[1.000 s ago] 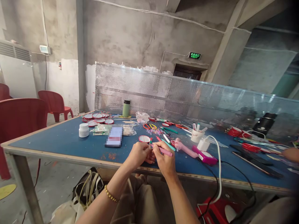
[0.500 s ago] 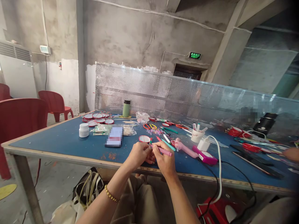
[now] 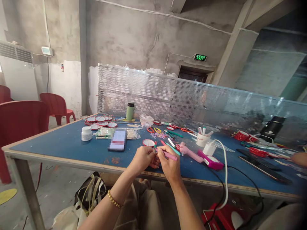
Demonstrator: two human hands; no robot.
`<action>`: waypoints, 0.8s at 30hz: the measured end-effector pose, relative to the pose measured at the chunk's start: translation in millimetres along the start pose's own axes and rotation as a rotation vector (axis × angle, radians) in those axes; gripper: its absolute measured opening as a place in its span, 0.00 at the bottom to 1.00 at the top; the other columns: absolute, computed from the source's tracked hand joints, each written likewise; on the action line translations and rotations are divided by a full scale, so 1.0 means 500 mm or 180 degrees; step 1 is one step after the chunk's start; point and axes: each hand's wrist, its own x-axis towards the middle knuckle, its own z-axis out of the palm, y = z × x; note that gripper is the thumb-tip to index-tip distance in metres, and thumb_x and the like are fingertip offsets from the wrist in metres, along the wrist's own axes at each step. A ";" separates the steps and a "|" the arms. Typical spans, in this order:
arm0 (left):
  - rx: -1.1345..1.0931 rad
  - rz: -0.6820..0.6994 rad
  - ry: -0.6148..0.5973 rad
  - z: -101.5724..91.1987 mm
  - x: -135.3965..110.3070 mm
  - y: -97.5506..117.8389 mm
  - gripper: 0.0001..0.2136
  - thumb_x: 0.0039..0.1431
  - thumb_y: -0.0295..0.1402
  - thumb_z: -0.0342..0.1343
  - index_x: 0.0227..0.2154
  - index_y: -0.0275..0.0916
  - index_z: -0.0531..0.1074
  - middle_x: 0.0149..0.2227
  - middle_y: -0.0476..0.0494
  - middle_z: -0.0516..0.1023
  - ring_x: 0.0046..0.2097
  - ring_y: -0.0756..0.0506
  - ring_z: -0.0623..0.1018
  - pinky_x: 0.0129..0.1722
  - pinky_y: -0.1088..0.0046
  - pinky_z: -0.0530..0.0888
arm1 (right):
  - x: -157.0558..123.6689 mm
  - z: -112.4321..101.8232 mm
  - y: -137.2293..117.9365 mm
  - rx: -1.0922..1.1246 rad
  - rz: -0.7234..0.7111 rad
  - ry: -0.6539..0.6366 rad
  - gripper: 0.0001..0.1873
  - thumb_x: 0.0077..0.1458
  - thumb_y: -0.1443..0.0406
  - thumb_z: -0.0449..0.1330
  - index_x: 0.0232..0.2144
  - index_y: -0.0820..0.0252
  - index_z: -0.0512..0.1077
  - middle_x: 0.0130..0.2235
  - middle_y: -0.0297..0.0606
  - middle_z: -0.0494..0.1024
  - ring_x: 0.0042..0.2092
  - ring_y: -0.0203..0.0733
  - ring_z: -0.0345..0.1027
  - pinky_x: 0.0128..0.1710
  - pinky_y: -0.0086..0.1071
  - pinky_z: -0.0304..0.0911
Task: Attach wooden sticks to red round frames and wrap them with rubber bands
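Note:
My right hand (image 3: 171,166) is closed round a pink marker pen (image 3: 170,156), with its back end pointing right and its tip toward my left hand. The fingers of my left hand (image 3: 143,159) are pinched on a small thin stick (image 3: 155,145) with red and green at its upper end. Both hands meet just above the table's front edge, fingertips close together. Whether the pen's tip touches the stick is hidden by my fingers. Just behind my hands lies a small round drum with a red rim (image 3: 148,142).
Left on the blue table (image 3: 62,147) are a phone (image 3: 117,140), white jar (image 3: 86,134), bagged sticks and more red-rimmed drums (image 3: 102,118). Rightward lie loose markers, a pink handheld fan (image 3: 190,152), pen cup (image 3: 203,139) and cabled charger (image 3: 209,148). Another person's hand (image 3: 299,158) shows far right.

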 end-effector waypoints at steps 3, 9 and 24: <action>-0.0002 0.0009 0.0017 0.000 0.000 0.001 0.11 0.54 0.36 0.53 0.19 0.38 0.65 0.17 0.51 0.72 0.23 0.46 0.79 0.25 0.70 0.80 | 0.000 0.000 0.001 -0.0001 -0.0009 -0.0004 0.10 0.60 0.63 0.56 0.28 0.59 0.73 0.24 0.33 0.75 0.26 0.37 0.68 0.27 0.27 0.63; -0.0033 0.0023 0.0020 -0.001 0.001 -0.002 0.11 0.54 0.36 0.54 0.18 0.38 0.65 0.17 0.51 0.72 0.23 0.47 0.79 0.25 0.71 0.79 | 0.000 -0.001 0.001 -0.0040 -0.0052 -0.0053 0.11 0.60 0.64 0.56 0.26 0.58 0.71 0.24 0.32 0.75 0.25 0.36 0.67 0.27 0.27 0.63; -0.0025 -0.0035 -0.0021 -0.001 0.000 0.002 0.11 0.52 0.36 0.53 0.19 0.39 0.64 0.17 0.51 0.72 0.25 0.45 0.80 0.27 0.68 0.80 | -0.002 -0.002 0.001 -0.0044 0.0030 0.0012 0.10 0.60 0.63 0.56 0.27 0.58 0.71 0.23 0.31 0.73 0.25 0.36 0.66 0.26 0.28 0.63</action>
